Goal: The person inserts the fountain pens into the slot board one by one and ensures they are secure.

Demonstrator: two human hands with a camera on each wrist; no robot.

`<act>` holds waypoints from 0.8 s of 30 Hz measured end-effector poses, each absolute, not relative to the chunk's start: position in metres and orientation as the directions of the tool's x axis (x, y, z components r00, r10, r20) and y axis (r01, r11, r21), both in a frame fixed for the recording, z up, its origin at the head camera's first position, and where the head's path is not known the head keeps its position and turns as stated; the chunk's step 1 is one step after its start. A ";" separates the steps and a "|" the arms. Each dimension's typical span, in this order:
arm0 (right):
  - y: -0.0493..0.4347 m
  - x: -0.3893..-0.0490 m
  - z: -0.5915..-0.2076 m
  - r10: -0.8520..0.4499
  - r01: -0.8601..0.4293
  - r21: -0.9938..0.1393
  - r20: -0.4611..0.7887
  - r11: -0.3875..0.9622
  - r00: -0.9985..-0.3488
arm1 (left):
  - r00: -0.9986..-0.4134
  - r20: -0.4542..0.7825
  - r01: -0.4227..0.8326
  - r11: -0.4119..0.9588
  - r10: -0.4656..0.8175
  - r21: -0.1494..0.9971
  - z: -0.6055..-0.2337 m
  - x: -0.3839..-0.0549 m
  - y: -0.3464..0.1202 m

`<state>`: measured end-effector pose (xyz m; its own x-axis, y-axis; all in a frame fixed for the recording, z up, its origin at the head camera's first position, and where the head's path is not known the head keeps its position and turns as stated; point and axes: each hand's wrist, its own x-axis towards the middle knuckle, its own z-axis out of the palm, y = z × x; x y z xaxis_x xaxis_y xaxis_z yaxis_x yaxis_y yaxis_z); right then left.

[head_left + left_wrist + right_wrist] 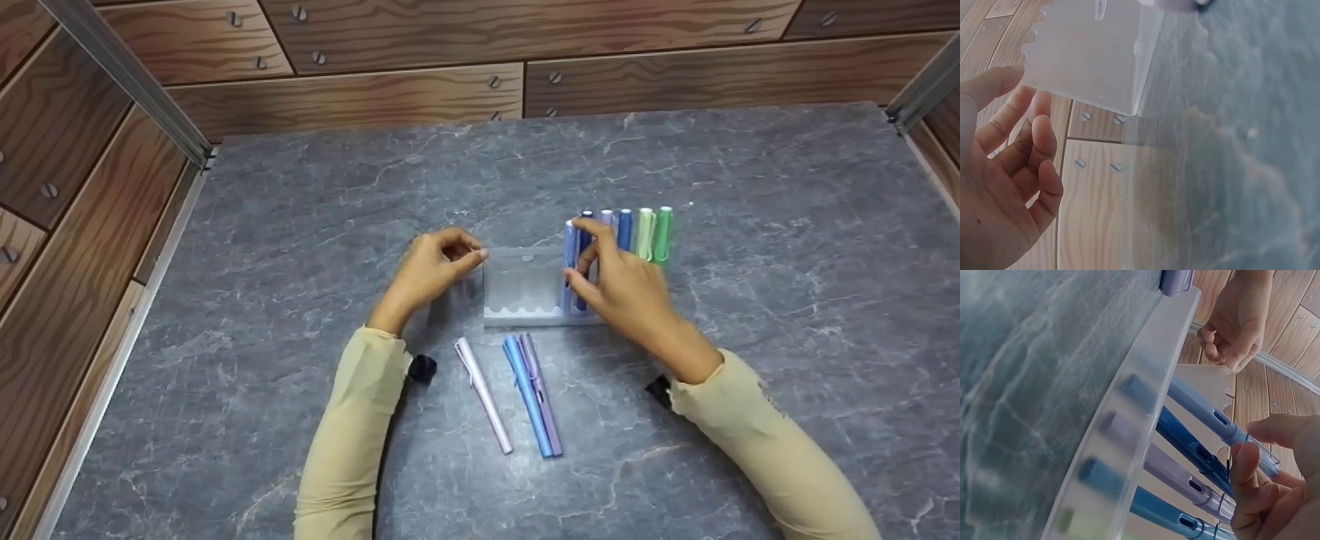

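A clear, notched pen rack (521, 281) stands mid-table. My left hand (439, 262) pinches its left edge between thumb and fingertips; in the left wrist view the thumb (1002, 81) lies at the notched corner. My right hand (626, 289) holds a periwinkle pen (570, 251) near its cap end, the pen standing in the rack. In the right wrist view that periwinkle pen (1199, 405) is beside a dark blue pen (1188, 441), a lavender pen (1171, 472) and a teal-blue pen (1159, 509). A light green pen (645, 229) and a green pen (664, 232) stand farther right, their lower parts hidden.
Before the rack, a pale lavender pen (484, 394) lies on the grey marbled table (337, 195). To its right a blue pen (529, 394) and a purple pen (541, 394) lie side by side. Wood-patterned panels (405, 90) enclose the table.
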<state>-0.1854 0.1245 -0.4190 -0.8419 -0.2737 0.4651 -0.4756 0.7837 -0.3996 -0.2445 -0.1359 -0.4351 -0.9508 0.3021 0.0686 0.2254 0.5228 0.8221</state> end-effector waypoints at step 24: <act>0.131 -0.166 -0.415 -0.384 -0.498 -0.470 0.322 0.729 -0.866 | -0.949 0.077 0.233 0.513 0.306 0.827 -0.434 -0.243 -0.136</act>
